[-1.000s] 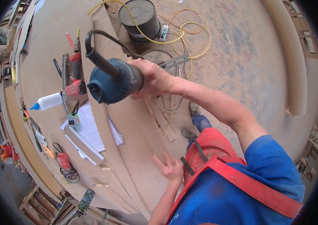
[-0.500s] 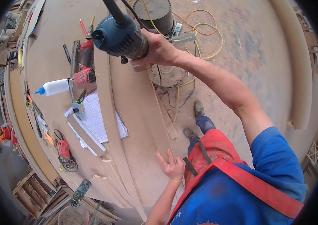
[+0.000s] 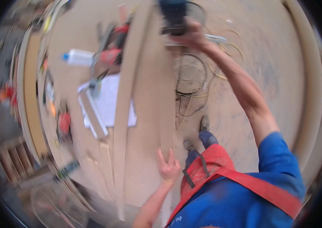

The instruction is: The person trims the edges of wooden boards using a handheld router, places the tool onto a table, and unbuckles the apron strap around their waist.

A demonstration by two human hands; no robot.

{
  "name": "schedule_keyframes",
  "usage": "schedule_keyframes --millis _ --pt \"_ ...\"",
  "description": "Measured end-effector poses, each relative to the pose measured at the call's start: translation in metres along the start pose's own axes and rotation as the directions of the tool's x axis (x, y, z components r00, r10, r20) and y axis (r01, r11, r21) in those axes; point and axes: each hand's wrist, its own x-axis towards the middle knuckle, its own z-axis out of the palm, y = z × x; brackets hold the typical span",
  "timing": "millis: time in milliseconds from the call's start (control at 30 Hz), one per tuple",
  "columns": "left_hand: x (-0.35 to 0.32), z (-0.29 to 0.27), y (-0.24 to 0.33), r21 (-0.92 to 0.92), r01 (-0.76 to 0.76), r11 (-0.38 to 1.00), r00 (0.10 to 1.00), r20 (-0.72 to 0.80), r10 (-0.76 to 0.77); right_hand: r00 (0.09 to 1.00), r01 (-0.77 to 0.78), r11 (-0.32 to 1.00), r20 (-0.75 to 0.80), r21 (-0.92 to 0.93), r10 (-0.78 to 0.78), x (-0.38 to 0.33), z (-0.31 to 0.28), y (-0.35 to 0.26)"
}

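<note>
At the top of the view my right hand (image 3: 193, 37) grips a dark blue router (image 3: 173, 16), blurred by motion. The tool sits at the far end of a long, narrow board (image 3: 167, 98); whether its bit touches the wood is hidden. My left hand (image 3: 168, 166) lies by the near end of this board. Two of its fingers are stretched out and spread against the wood, the others curled, and nothing shows in it. Left of the board runs a long, thin wooden strip (image 3: 122, 125).
White drawing sheets (image 3: 111, 102) lie left of the strip, with a white bottle (image 3: 81, 57) and a red nailer (image 3: 111, 56) beyond. Nearer is a red power tool (image 3: 64, 123). On the floor at right are a round bucket (image 3: 191, 72) and yellow hose (image 3: 237, 51).
The view has swung, so the bench things appear farther right. The router has moved farther away along the board, with my right arm stretched after it. My left hand stays by the near end.
</note>
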Motion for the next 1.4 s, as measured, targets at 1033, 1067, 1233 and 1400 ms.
schedule_keyframes --millis 1033,1067,1233,1400 --pt "-0.14 0.02 -0.079 -0.235 -0.219 0.947 0.975 -0.1 0.2 -0.319 -0.213 0.357 0.41 -0.909 0.854 -0.243 -0.089 -0.16" --pt "-0.153 0.009 -0.084 -0.233 -0.209 0.95 0.976 -0.106 0.189 -0.28 -0.215 0.395 0.444 -0.893 0.851 -0.246 -0.081 -0.168" --pt "-0.196 -0.015 -0.11 -0.264 -0.078 0.961 0.996 0.02 0.086 -0.114 -0.207 0.59 0.619 -0.78 0.777 -0.266 -0.037 -0.201" --pt "-0.224 -0.026 -0.15 -0.227 0.073 0.971 0.997 0.022 -0.07 0.045 -0.188 0.749 0.756 -0.635 0.653 -0.279 -0.012 -0.222"
